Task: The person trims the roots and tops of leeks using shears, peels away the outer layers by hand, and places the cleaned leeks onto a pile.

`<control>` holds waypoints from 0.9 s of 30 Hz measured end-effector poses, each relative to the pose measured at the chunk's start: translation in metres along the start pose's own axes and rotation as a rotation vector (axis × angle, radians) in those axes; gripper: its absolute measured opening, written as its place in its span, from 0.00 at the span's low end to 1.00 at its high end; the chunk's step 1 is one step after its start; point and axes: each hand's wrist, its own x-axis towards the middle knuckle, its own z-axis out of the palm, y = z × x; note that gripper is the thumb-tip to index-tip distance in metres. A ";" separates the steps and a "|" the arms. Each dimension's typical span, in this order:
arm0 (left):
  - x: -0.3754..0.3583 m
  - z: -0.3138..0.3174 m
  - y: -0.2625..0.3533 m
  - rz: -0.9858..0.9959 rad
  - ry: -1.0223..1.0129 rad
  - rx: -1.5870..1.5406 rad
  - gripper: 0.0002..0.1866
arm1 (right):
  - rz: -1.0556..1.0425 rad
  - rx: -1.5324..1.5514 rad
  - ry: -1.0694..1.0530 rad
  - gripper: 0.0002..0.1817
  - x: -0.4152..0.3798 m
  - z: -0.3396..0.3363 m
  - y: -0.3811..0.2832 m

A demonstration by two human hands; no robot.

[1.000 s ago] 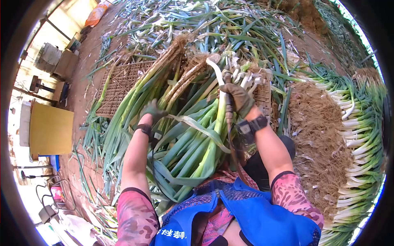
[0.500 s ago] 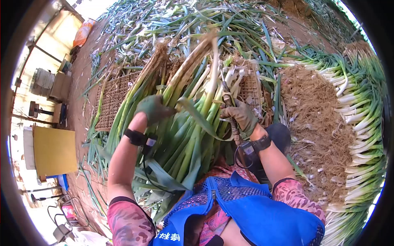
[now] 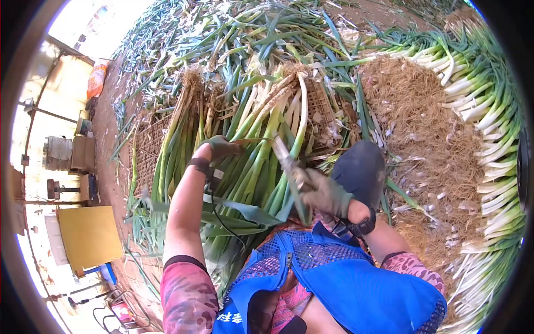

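My left hand [image 3: 223, 147], gloved in green, is closed over the leafy part of a heap of long green onions [image 3: 258, 161]. A thin brownish leaf strip [image 3: 255, 138] stretches from its fingers toward the right. My right hand [image 3: 322, 192], in a dirty glove and blurred, grips a slim rod-like tool [image 3: 282, 154] with a pale tip. The tip points up and left, over the stalks and close to the strip's end; I cannot tell the tool's exact kind. The onions' roots lie away from me, their leaves toward my lap.
A woven crate [image 3: 149, 146] shows under the onions. To the right, onions with white stems [image 3: 473, 111] lie in a long row, their matted roots [image 3: 420, 133] facing inward. Loose leaves [image 3: 222, 39] cover the ground ahead. A yellow board [image 3: 89, 236] stands at the left. My knee [image 3: 361, 170] juts up beside my right hand.
My right hand has come down toward my body, and the tool has swung to point up-left. My left hand has shifted slightly right. The onions' root ends have dropped lower and the view has shifted.
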 end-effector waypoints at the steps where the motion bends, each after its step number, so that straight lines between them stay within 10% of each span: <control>1: -0.004 -0.003 0.006 0.034 0.003 0.000 0.31 | -0.013 -0.155 -0.084 0.34 -0.009 -0.003 -0.022; 6: -0.071 -0.023 0.100 0.046 0.019 -0.095 0.34 | 0.231 0.384 0.083 0.24 0.024 0.010 -0.011; 27: -0.071 0.010 0.130 0.088 -0.033 -0.206 0.28 | 0.148 0.276 0.120 0.18 -0.009 0.022 0.004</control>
